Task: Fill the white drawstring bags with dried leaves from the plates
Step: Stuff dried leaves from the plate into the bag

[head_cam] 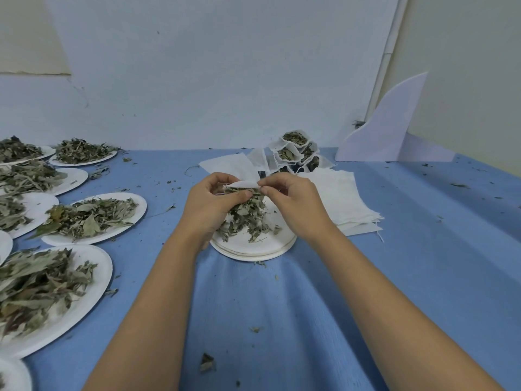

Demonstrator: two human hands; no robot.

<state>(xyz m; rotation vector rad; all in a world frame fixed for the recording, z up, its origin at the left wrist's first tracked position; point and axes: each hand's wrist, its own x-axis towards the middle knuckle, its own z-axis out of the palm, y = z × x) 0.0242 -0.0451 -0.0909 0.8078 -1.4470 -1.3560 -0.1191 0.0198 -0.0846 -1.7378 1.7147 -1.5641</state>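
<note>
Behind the centre plate [253, 246] sit filled bags [294, 149]; above it left hand [211, 201] and right hand [293, 201] pinch an open bag [244, 184] (heaped plates [93, 218] left of it wait).

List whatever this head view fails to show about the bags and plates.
Head view only:
- White bag: only its rim shows between left hand and right hand; the hands and dried leaves hide its body.
- Filled bags at the back: they overlap, so no count.
- Leftmost plates: cut by the frame edge.
</note>
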